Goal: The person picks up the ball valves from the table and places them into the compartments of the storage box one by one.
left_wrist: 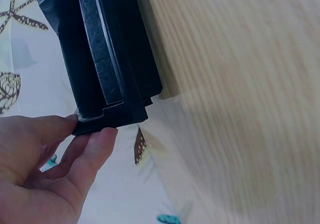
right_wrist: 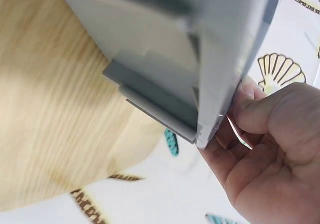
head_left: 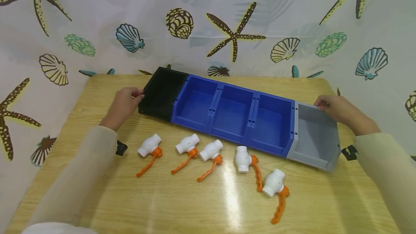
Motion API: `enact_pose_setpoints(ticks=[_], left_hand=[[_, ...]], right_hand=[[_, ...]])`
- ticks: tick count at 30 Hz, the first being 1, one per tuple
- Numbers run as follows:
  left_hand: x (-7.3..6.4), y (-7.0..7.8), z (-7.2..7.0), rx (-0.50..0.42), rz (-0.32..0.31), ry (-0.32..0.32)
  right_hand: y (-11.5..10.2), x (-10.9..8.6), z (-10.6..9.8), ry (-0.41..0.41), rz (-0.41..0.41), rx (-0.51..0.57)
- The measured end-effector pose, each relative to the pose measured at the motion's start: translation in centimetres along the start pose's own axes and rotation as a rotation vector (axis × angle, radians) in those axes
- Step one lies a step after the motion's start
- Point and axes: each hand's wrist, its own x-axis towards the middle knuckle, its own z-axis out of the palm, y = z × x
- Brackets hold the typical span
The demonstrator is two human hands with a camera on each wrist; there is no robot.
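A row of joined storage bins lies at a slant over the table: a black bin (head_left: 164, 91) on the left, three blue bins (head_left: 232, 116) in the middle, a grey bin (head_left: 314, 138) on the right. My left hand (head_left: 125, 102) pinches the outer edge of the black bin between thumb and fingers; the left wrist view shows this edge (left_wrist: 112, 121) close up. At the other end, my right hand (head_left: 341, 111) grips the grey bin's upper rim, its thumb on one face of the wall (right_wrist: 225, 83) and fingers on the other.
Several white ball valves (head_left: 211, 150) with orange handles lie on the wooden table (head_left: 182, 205) in front of the bins. The rightmost valve (head_left: 274, 182) lies nearest me. A cloth (head_left: 146, 6) printed with shells and starfish hangs behind the table.
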Motion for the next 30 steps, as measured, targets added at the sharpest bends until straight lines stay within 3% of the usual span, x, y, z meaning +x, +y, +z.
enact_pose_setpoints(ticks=[8,17,30], left_hand=[[-1.3,-2.1,-1.0,0.009,-0.010,0.091],[-3.8,-3.3,-2.2,0.002,-0.063,0.117],[-6.2,-4.4,-2.9,0.016,-0.086,0.185]], right_hand=[[-2.2,2.6,0.1,-0.007,-0.004,0.002],[-4.3,4.7,0.1,-0.020,-0.072,0.006],[-6.2,7.5,0.5,-0.001,-0.081,0.004]])
